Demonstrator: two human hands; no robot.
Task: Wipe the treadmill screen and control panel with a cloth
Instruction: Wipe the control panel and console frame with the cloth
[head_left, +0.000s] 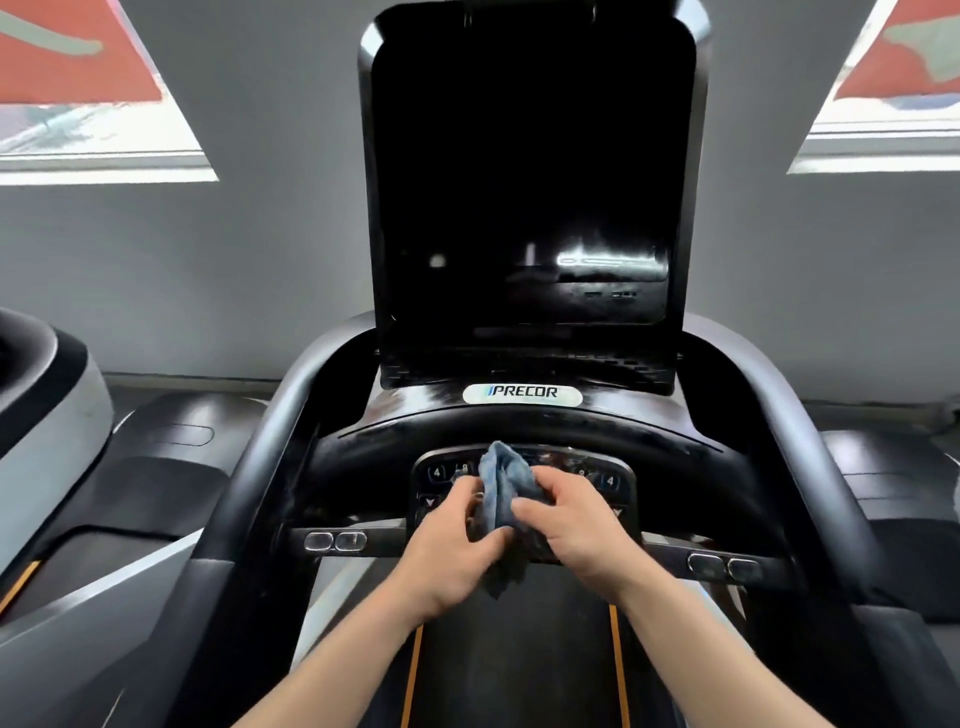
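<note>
Cloth (500, 486): blue, bunched, held in front of control panel (613, 480) | left hand (451, 551): fingers clamped on cloth's lower part | right hand (576, 525): fingers clamped on cloth's right side | screen (530, 171): dark, upright above panel
</note>
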